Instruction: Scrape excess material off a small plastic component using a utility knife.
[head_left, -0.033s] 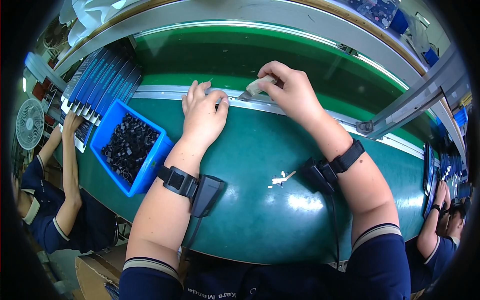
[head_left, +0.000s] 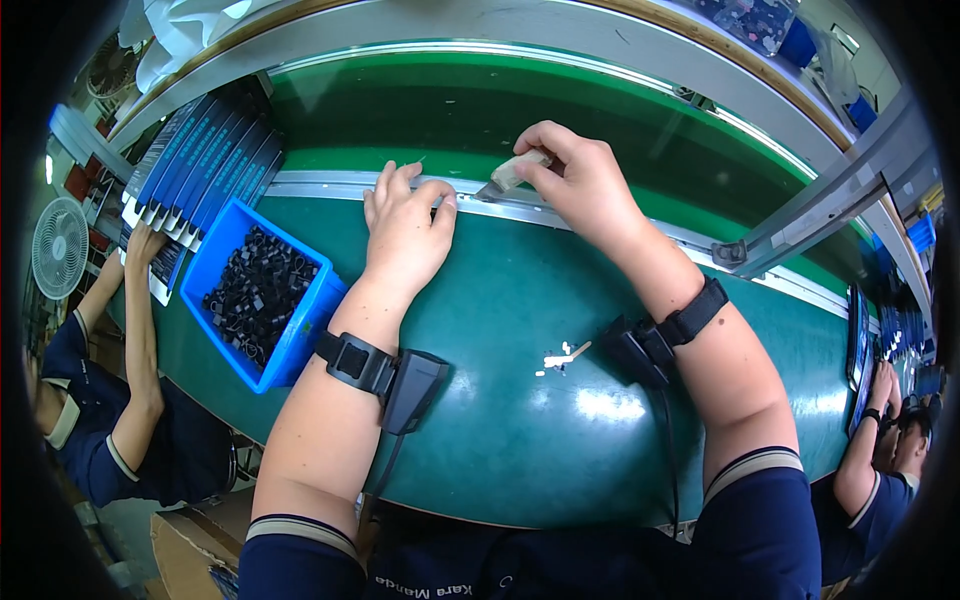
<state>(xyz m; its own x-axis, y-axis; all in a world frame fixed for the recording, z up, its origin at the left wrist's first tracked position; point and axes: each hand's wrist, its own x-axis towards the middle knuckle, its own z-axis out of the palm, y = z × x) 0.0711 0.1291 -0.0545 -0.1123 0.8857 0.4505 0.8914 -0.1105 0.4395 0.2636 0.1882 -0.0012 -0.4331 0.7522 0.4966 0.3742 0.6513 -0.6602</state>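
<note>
Count: hands, 2, being one left hand (head_left: 408,235) and one right hand (head_left: 592,182). Knife (head_left: 517,174), 1. Blue bin (head_left: 318,302), 1. Black parts (head_left: 262,285), a heap, too many to tally. Arm straps (head_left: 697,312), 2. Black boxes (head_left: 415,390), 2. Stick (head_left: 579,352), 1. White bits (head_left: 552,361), several, too small to count. Fans (head_left: 60,247), 2. Blue packages (head_left: 210,165), several, overlapping, exact number unclear. Other people (head_left: 150,430), at least 2.

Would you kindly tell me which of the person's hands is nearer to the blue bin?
Left. The left hand is to the right of the blue bin, while the right hand is farther right, past the left one.
</note>
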